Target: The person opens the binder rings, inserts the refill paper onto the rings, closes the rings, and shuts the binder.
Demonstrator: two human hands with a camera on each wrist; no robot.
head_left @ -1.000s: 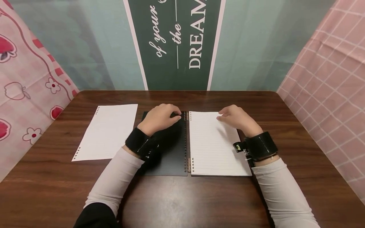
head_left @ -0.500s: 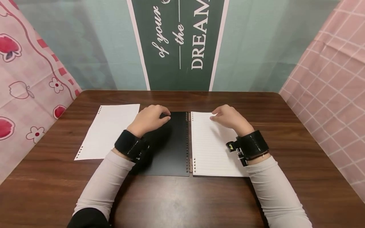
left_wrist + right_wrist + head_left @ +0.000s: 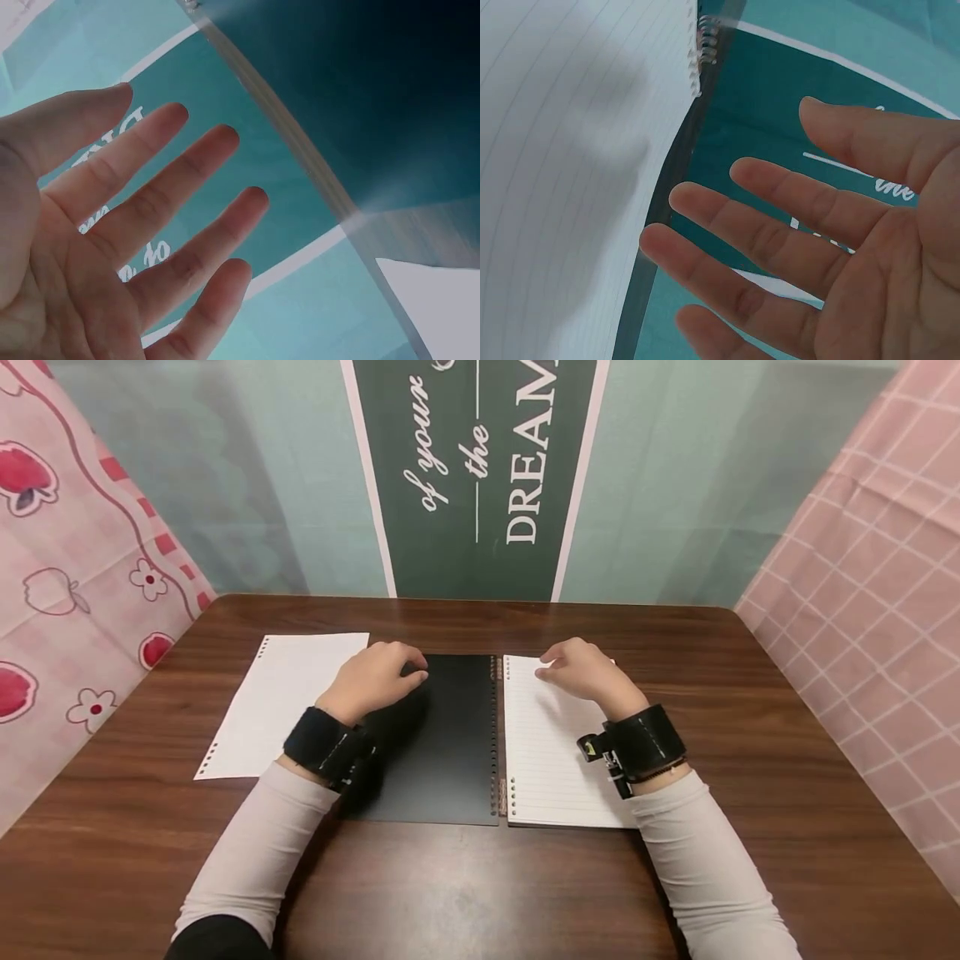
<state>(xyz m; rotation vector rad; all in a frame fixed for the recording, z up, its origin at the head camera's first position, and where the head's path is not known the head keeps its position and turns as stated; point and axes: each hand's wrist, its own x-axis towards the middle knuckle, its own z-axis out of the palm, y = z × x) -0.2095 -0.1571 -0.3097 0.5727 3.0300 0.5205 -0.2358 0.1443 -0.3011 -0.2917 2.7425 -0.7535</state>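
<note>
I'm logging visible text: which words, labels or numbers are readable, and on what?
"of your": on the green banner
"the": same banner
"DREAM": same banner, meeting the top edge
Curl at top edge, same banner: unreadable
Right wrist camera: mark too small
Lined page, loose sheet: no words readable

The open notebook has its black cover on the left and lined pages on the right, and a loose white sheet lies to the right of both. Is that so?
Not quite: the head view shows the loose white sheet lying to the left of both. The open notebook does have its black cover on the left and lined pages on the right.
</note>
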